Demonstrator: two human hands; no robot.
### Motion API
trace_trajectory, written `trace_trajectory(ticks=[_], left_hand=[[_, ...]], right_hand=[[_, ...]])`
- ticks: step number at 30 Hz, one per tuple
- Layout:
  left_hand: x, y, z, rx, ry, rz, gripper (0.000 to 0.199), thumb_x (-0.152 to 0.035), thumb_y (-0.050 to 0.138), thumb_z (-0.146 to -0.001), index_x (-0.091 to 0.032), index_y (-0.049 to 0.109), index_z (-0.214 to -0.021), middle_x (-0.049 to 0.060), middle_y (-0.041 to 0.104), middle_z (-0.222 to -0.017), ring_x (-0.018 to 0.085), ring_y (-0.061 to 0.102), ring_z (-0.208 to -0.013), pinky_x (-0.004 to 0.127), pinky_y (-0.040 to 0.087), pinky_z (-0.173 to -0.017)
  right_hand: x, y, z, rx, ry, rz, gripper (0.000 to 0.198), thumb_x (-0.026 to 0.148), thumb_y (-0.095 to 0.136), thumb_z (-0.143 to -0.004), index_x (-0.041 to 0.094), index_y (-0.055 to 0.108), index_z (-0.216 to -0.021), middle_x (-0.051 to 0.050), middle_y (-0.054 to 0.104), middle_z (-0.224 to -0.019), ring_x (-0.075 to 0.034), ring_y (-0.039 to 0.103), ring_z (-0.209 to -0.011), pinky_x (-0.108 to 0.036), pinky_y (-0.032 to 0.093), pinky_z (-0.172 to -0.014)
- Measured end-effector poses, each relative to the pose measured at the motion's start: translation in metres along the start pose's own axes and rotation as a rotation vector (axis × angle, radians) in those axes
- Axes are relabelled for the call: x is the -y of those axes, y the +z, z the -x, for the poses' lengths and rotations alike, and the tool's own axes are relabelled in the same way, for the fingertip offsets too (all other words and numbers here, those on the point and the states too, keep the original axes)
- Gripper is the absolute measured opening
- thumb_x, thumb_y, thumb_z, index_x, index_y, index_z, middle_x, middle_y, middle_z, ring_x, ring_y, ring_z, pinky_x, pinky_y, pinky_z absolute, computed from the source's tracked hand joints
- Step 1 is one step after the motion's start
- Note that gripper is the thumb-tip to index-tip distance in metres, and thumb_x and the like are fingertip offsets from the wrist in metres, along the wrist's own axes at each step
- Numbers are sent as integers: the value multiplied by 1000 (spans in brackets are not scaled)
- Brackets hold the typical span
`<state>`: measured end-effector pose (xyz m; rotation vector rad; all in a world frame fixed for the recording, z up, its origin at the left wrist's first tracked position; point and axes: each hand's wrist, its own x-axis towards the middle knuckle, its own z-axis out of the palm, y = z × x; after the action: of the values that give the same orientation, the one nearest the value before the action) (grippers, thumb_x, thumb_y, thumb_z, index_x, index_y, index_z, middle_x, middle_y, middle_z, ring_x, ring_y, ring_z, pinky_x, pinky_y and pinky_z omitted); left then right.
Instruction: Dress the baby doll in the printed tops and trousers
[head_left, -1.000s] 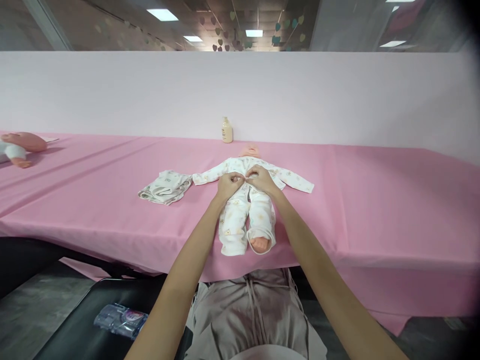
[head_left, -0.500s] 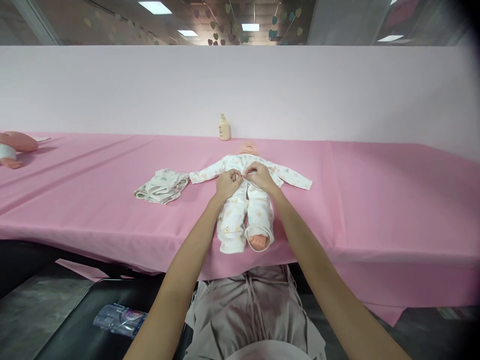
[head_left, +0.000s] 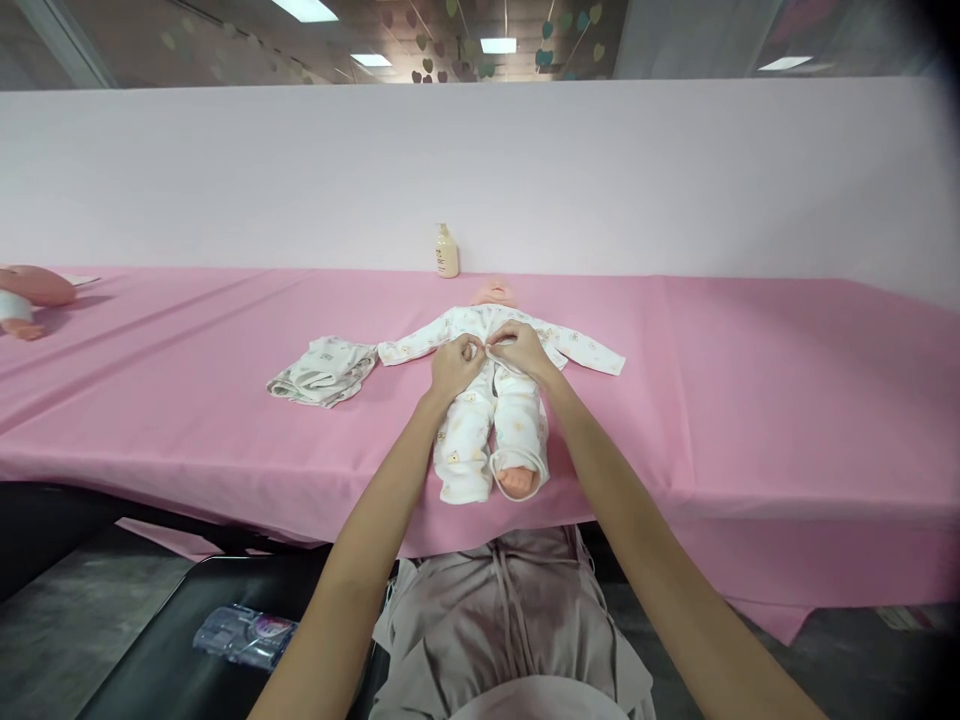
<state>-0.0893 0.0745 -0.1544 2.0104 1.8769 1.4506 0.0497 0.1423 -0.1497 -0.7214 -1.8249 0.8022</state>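
A baby doll [head_left: 495, 292] lies on its back on a pink-covered table [head_left: 225, 430], dressed in a white patterned long-sleeved top [head_left: 592, 352] and matching trousers [head_left: 463, 450]. One bare foot [head_left: 517, 482] shows at the right trouser cuff; the other foot is hidden. Over the doll's waist, my left hand [head_left: 456, 366] and my right hand [head_left: 521, 348] face each other, fingertips pinched close together at the front of the top. Whatever small part of the clothing sits between the fingertips is too small to make out, perhaps a tie or its edge.
Folded patterned cloth [head_left: 324, 372] lies left of the doll, near its sleeve. A cream pump bottle [head_left: 446, 252] stands at the back by the white wall. Part of another doll [head_left: 34, 290] is at the far left. On a black chair [head_left: 150, 660] rests a clear plastic package [head_left: 246, 636].
The view has shifted slightly. Both hands keep almost the same pinched pose at the doll's waist.
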Motion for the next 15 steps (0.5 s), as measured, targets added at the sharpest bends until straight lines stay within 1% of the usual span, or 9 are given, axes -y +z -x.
trace_trajectory(ticks=[3, 6, 9, 11, 15], left_hand=[[1, 0, 0, -7, 10, 20, 14, -27, 53, -77, -18, 64, -77, -7, 35, -45, 11, 37, -46, 25, 27, -53], [2, 0, 0, -12, 24, 41, 16, -28, 53, -78, -17, 64, -77, -7, 32, -44, 11, 34, -45, 25, 26, -52], [5, 1, -1, -9, 36, 72, 19, -31, 52, -79, -17, 66, -79, -7, 30, -44, 11, 33, -45, 25, 25, -51], [7, 1, -1, -5, 39, 100, 21, -32, 52, -79, -17, 67, -81, -7, 31, -45, 11, 33, -45, 25, 26, -51], [11, 2, -2, -11, 28, 154, 21, -29, 53, -77, -17, 69, -81, -6, 32, -45, 11, 32, -46, 25, 26, -52]], right_hand=[[-2, -4, -2, 47, 3, -20, 13, 11, 63, -61, 18, 71, -68, -1, 66, -80, -16, 62, -81, -30, 49, -81], [-5, -6, -3, 75, -14, -48, 14, 12, 63, -63, 18, 73, -70, -2, 68, -80, -17, 64, -81, -31, 50, -82], [-6, -6, -3, 76, -21, -70, 14, 12, 62, -64, 19, 73, -71, -2, 71, -81, -17, 66, -81, -32, 50, -83], [-6, -6, -3, 80, -19, -76, 16, 13, 62, -65, 20, 74, -74, -2, 72, -81, -17, 67, -81, -33, 51, -85], [-3, -6, -3, 69, 15, -138, 15, 15, 66, -65, 18, 73, -78, -3, 73, -82, -18, 67, -81, -34, 52, -84]])
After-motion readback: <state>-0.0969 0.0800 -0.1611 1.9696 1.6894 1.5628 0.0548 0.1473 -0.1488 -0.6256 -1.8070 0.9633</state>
